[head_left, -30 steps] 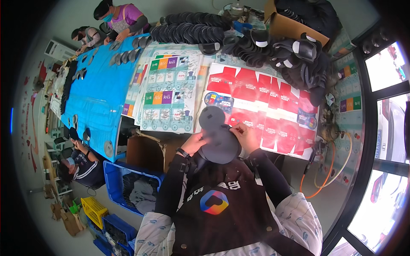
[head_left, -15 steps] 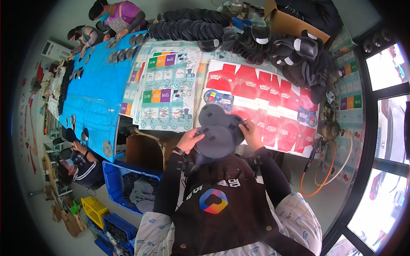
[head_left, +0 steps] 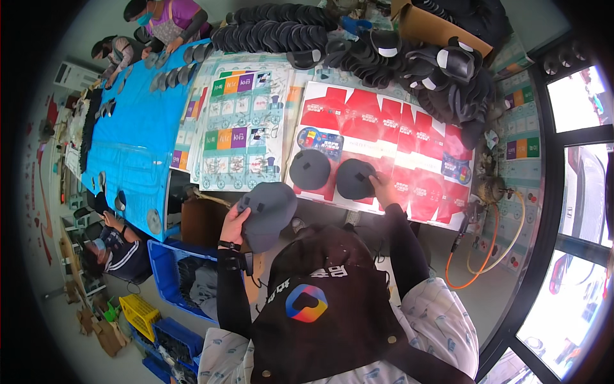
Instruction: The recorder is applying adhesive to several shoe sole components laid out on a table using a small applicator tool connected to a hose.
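Note:
My left hand [head_left: 234, 226] pinches the edge of a larger dark grey rounded piece [head_left: 274, 206] with small black square patches, held off the near edge of the table. Whether it is one piece or several stacked, I cannot tell. With its fingers closed on the rim, my right hand [head_left: 384, 191] grips a smaller dark grey round piece [head_left: 353, 178] over the red-and-white printed sheet [head_left: 358, 115]. Just left of that, a similar round piece [head_left: 309, 169] with one black square lies on the sheet.
Rows of dark curved pieces [head_left: 275, 38] and a cardboard box [head_left: 441, 29] line the far side. A blue-covered table [head_left: 134, 134] stands left, with people at it. A blue crate [head_left: 167, 275] of dark pieces is at lower left; an orange hose [head_left: 480, 269] hangs right.
My hands have moved apart. The left drew a larger piece left and toward me. A round piece now lies on the sheet, and my right hand holds another beside it.

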The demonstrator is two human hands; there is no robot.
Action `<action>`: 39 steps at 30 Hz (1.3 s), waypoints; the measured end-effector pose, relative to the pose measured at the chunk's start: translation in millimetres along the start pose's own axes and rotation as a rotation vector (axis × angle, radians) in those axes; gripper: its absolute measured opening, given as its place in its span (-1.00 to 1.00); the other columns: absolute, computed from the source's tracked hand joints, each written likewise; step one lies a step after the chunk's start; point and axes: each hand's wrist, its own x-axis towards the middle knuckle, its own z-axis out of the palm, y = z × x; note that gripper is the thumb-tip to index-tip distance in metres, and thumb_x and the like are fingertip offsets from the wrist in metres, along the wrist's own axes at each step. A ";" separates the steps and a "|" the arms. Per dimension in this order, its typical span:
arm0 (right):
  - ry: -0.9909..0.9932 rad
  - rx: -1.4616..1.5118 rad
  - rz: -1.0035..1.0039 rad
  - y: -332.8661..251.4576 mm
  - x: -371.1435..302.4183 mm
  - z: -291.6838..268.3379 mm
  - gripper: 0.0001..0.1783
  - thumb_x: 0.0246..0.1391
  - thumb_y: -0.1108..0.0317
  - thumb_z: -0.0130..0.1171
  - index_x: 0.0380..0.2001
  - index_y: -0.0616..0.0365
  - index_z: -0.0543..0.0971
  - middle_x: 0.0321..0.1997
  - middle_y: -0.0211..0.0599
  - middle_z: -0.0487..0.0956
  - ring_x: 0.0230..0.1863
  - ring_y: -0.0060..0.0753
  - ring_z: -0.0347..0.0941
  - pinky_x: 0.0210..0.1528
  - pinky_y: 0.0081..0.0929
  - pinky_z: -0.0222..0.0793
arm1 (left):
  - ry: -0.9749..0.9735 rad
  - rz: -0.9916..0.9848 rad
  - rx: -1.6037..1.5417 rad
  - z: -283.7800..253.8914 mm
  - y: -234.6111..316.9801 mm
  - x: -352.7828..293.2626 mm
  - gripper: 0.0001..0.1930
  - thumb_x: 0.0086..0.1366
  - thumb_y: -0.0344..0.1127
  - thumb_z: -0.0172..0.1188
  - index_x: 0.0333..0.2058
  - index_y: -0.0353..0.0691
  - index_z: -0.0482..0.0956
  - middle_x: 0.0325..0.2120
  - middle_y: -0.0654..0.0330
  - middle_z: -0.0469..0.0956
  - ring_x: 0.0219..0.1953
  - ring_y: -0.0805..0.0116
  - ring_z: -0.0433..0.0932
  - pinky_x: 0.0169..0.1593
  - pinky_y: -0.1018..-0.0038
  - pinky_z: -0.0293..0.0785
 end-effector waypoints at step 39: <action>0.088 0.370 0.242 33.3 -38.1 -142.7 -0.86 0.29 0.45 0.16 -0.19 0.31 0.58 -0.35 -0.35 0.59 -0.49 -0.54 0.52 -0.60 -0.54 0.56 | -0.179 -0.077 0.278 149.7 -36.6 80.4 -0.60 0.42 -0.51 0.11 0.21 -0.38 0.41 0.02 0.16 0.60 0.00 0.41 0.59 0.12 0.46 0.50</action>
